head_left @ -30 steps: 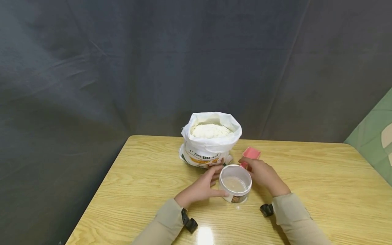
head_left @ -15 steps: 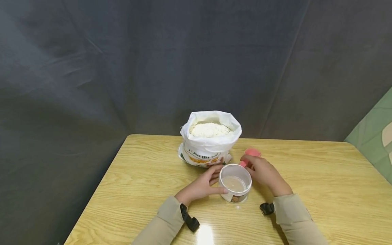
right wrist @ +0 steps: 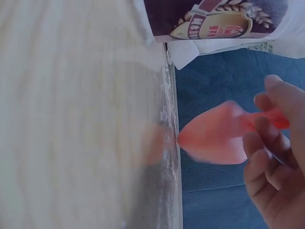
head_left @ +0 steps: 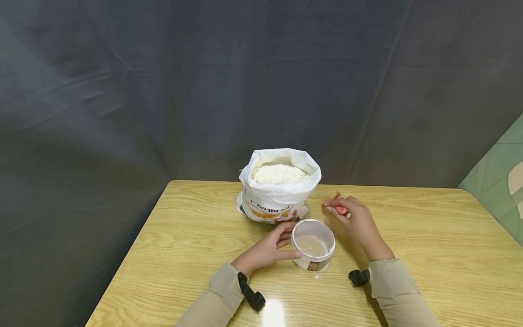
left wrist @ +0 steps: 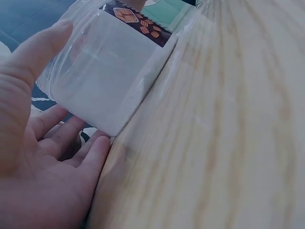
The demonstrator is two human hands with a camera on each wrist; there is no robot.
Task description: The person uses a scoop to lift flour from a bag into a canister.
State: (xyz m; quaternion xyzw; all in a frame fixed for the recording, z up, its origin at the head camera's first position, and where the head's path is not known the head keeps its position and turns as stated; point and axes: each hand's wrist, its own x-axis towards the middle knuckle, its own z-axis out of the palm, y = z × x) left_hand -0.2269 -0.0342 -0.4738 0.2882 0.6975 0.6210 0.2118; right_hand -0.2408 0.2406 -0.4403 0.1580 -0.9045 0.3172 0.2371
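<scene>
A: Starting with the head view, where are the hands?

B: The left hand point(head_left: 266, 249) is at the left side of a tub point(head_left: 304, 263), which stands upright on the wooden table point(head_left: 184, 245). The thumb lies along the tub's near side and the fingers go round its far side, a wide grip. The right hand point(head_left: 361, 229), to the right of the tub, pinches a pink scoop point(head_left: 341, 210) beyond the tub's far right side.

A: What stands around them?

B: A white bag point(head_left: 271, 195) is just to the far left of the tub, its mouth wide, with white powder point(head_left: 281, 174) inside. A dark curtain point(head_left: 261, 77) hangs past the table's far edge.

A: And the left wrist view?

B: The tub's wall looks see-through, with a dark label point(left wrist: 138, 24) picturing orange biscuits. The thumb is nearly straight, spread well apart from the fingers, which reach round low down by the table.

A: The right wrist view?

B: The right hand has the scoop by its handle, fingers bent. The blade is blurred, and I can't tell whether its tip touches the table. Part of the bag's dark printed panel shows too.
</scene>
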